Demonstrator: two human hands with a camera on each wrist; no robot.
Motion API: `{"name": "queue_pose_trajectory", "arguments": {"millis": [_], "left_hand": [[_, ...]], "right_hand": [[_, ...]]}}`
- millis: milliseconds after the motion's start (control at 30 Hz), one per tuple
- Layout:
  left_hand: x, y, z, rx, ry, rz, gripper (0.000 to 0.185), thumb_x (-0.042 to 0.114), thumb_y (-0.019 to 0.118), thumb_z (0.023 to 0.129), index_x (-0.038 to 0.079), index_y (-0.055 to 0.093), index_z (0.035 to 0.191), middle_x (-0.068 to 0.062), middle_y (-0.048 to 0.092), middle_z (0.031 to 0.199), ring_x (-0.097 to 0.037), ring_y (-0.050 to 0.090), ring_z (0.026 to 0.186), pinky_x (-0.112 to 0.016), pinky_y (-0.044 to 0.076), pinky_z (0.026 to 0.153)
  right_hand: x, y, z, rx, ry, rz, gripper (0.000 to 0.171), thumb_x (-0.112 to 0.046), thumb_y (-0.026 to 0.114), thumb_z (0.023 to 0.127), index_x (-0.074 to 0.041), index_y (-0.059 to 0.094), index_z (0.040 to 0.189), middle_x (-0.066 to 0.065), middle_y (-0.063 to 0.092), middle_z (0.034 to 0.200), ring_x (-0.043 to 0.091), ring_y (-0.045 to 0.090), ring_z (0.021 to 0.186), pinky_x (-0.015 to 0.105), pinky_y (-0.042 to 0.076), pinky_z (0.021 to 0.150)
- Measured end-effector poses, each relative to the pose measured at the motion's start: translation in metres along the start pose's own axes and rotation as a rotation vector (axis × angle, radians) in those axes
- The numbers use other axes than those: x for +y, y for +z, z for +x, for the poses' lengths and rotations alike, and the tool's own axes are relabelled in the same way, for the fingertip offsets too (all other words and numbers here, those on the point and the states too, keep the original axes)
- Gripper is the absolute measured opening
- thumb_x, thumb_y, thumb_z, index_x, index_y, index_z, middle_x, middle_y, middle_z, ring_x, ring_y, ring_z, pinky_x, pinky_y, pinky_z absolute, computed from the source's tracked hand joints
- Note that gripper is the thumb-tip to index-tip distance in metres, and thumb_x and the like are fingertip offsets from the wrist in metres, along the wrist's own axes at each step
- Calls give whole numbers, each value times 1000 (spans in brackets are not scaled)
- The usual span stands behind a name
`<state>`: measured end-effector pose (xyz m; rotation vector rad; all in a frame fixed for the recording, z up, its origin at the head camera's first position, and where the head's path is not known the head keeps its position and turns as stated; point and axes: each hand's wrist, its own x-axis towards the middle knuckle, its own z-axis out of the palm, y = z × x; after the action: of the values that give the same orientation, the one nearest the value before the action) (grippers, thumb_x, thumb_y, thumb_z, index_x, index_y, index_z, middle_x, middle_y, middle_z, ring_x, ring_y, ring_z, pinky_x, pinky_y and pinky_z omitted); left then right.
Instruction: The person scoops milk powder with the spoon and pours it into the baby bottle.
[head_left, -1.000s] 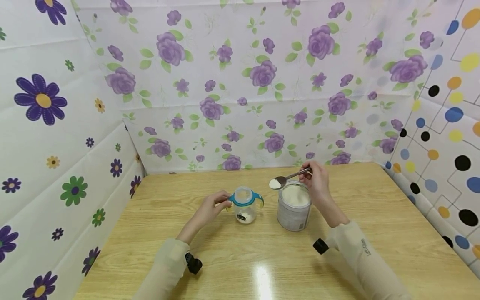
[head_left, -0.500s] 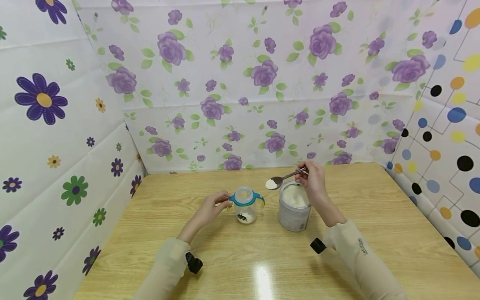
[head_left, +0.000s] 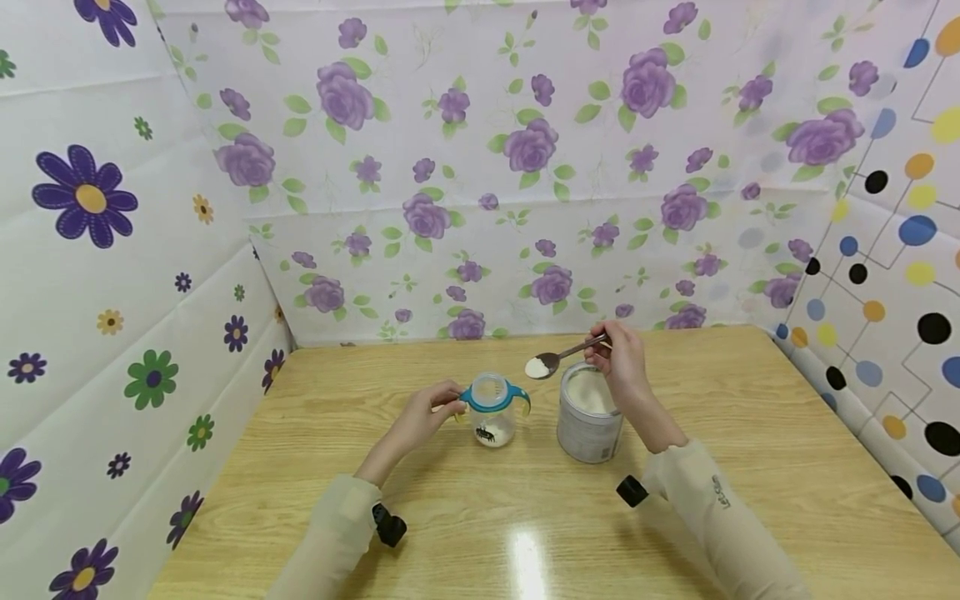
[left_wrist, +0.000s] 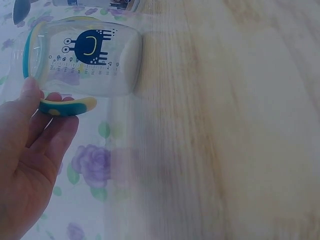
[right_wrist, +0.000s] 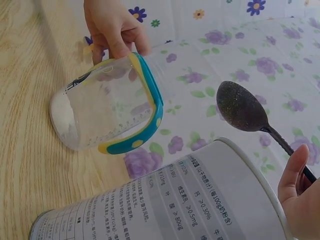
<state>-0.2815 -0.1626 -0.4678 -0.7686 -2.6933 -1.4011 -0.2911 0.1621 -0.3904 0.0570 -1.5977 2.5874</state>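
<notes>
Your right hand pinches the slim metal spoon heaped with loose white powder; keep it level. Your left hand grips the light clear plastic bottle's teal handle.

A makeshift recording booth: patterned flowery sheets (taped-up, creased) wall in a bare wooden table.

Tin cut off below
</notes>
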Motion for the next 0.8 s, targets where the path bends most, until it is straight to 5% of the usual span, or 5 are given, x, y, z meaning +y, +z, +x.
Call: {"name": "queue_pose_trajectory", "arguments": {"millis": [800], "left_hand": [[3,-1,0,-6,3,10,13,22,59,97,20,66,107,-4,71,107,-20,69,99,-44,55,90]], "right_hand": [[4,11,-2,-48,8,-43,31,-15,33,105,-6,54,84,0,59,76,7,58,57,16,51,54]]}}
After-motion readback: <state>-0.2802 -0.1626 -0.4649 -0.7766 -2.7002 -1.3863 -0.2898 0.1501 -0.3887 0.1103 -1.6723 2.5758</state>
